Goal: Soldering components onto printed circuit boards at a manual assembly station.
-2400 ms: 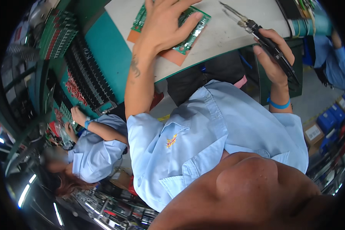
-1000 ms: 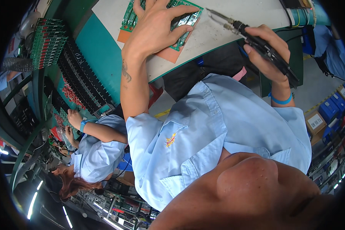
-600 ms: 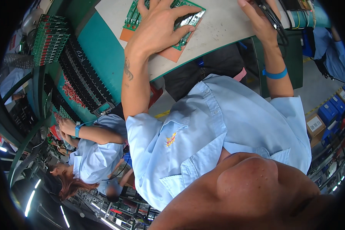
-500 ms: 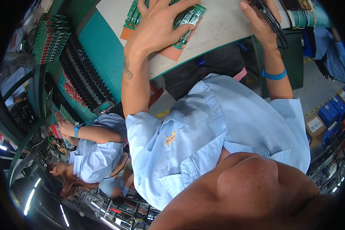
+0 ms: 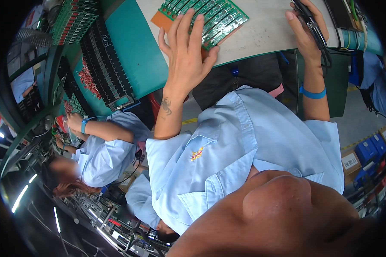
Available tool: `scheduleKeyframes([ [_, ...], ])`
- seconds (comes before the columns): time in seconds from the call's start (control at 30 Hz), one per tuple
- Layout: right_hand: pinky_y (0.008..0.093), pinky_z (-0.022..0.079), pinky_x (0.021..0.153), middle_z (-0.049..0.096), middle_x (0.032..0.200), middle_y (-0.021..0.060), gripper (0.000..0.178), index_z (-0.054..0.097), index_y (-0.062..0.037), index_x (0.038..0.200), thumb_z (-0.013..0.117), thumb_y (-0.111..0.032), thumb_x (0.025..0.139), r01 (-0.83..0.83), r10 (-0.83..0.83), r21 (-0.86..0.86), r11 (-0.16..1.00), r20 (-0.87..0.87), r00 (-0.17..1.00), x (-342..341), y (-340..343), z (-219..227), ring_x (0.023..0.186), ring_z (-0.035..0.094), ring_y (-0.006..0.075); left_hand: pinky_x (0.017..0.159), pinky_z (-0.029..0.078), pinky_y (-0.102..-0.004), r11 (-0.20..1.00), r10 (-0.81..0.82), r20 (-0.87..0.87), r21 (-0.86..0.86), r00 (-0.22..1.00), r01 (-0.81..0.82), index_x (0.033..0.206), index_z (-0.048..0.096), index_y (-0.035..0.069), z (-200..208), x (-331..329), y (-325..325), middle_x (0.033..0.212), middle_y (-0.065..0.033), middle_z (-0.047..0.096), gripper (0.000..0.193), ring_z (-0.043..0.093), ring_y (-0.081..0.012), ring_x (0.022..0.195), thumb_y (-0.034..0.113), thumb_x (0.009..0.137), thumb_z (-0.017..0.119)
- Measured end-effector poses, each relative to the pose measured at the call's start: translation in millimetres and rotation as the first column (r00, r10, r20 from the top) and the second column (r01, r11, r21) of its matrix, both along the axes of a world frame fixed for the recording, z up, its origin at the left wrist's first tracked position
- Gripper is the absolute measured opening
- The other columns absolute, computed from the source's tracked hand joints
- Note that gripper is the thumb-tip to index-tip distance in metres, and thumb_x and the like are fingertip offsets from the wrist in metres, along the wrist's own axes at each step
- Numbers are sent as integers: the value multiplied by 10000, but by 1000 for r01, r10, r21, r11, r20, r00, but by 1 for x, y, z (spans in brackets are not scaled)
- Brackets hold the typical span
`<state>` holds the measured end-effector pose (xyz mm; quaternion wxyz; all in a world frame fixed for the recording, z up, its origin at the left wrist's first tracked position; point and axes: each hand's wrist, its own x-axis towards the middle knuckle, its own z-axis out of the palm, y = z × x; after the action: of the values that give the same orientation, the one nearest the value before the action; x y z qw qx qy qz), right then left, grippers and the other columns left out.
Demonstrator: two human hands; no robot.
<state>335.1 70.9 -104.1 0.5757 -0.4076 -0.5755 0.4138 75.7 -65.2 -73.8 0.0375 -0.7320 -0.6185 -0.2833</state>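
A green panel of narrow circuit boards (image 5: 225, 22) lies on the pale worktop mat, with an orange-brown sheet (image 5: 162, 19) showing beneath its left edge. My left hand (image 5: 187, 58) is over the near left edge of the panel, palm down. Its fingers are spread and nothing is in them. Whether the fingertips touch the boards I cannot tell. To the right of the panel, my right hand (image 5: 308, 40) is wrapped round a slim black corded tool (image 5: 312, 22). The tool's working end is cut off by the top of the view. A blue band circles my right wrist.
Black slotted rails (image 5: 105, 64) lie along the green bench at left, beside a pile of small red parts (image 5: 89, 80). Behind them stands a rack of green boards (image 5: 75, 21). A co-worker (image 5: 107, 141) works at far left. Cables (image 5: 358, 25) run along the right edge.
My left hand has drawn back toward me off the middle of the panel, uncovering more of it. My right hand keeps hold of the black tool. The whole view has shifted slightly.
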Motion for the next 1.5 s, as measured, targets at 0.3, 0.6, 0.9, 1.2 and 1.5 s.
scheduleKeyframes([
  [0.3, 256, 486, 804, 681, 1016, 90, 525, 611, 39, 1306, 772, -51, 815, 19, -20, -54, 998, -14, 1000, 2, -1, -3, 845, 600, 160, 1152, 157, -650, 993, 93, -83, -60, 992, -98, 1500, 487, 93, 7, -34, -21, 1563, -116, 451, 728, 399, -324, 1416, 190, 836, 772],
  [0.6, 267, 493, 833, 680, 1086, 100, 522, 595, 41, 1333, 750, -51, 842, 19, -14, -42, 999, 130, 991, 18, -4, 13, 897, 611, 166, 1121, 306, -582, 985, 171, -195, 14, 966, -172, 1444, 548, 78, 6, -55, -9, 1438, -120, 579, 598, 529, -319, 1299, 185, 887, 739],
  [0.9, 255, 504, 721, 736, 1017, 116, 485, 686, 45, 1226, 746, 77, 746, -498, 480, 63, 865, 186, 858, 7, -65, 53, 766, 644, 177, 1039, 377, -511, 983, 183, -47, -10, 982, -183, 1378, 591, 52, -31, -135, 59, 1322, -125, 631, 536, 581, -308, 1195, 170, 879, 747],
  [1.2, 246, 456, 668, 716, 924, 98, 453, 708, 49, 1158, 722, 97, 708, -569, 561, -35, 822, 226, 796, 4, -78, 51, 709, 583, 159, 947, 457, -430, 996, 93, 166, -16, 982, -91, 1304, 640, 23, -49, -106, 121, 1190, -130, 689, 467, 639, -296, 1078, 153, 870, 756],
  [1.5, 247, 451, 663, 719, 927, 97, 451, 712, 44, 1159, 726, 93, 711, -562, 564, -70, 824, 188, 804, -7, -78, 48, 707, 574, 155, 856, 536, -349, 999, 43, 319, -25, 947, -38, 1230, 688, -5, 3, -73, 101, 1059, -135, 747, 402, 698, -283, 961, 136, 861, 766],
])
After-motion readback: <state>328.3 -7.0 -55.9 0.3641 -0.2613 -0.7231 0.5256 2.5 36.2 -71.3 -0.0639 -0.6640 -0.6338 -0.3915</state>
